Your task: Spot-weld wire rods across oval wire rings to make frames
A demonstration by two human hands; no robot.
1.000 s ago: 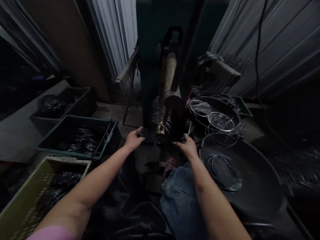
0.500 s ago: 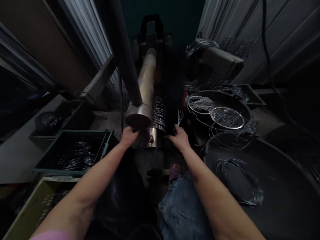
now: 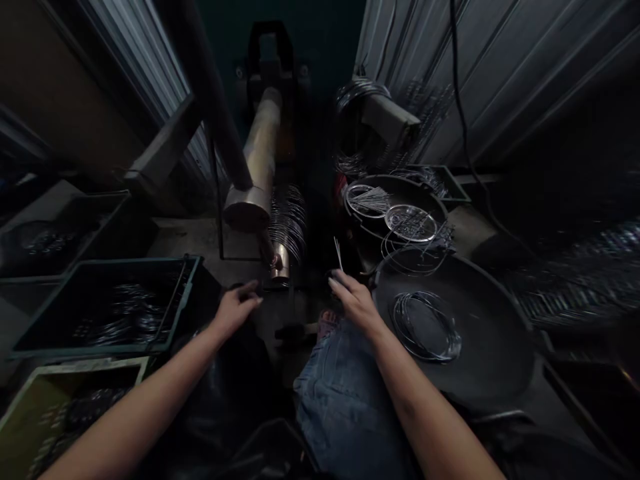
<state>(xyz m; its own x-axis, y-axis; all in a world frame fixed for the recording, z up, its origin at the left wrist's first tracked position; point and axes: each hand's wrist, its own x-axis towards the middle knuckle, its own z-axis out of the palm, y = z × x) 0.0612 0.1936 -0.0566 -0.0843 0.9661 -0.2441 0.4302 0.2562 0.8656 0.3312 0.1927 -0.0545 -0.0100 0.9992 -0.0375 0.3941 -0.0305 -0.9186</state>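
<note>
A machine with a long brass-coloured roller [image 3: 260, 157] stands in front of me, with a stack of thin wire rings [image 3: 287, 223] hung on a short shaft beside it. My left hand [image 3: 235, 308] hovers just below and left of the shaft, fingers loosely extended, nothing visible in it. My right hand [image 3: 350, 299] is to the right of the shaft, pinching a few short straight wires [image 3: 339, 253] that stick up between its fingers. My knee in blue jeans [image 3: 340, 393] is below the hands.
A big dark round pan [image 3: 500, 347] holding loose wire rings [image 3: 425, 327] lies at right, with a basin [image 3: 440, 207] of rings and wire bundles behind it. Green crates [image 3: 193, 280] with dark rings stand at left. Corrugated metal walls close in both sides.
Both hands have pulled back from the ring stack and roller toward me. The camera view has shifted, so the machine sits further left and higher.
</note>
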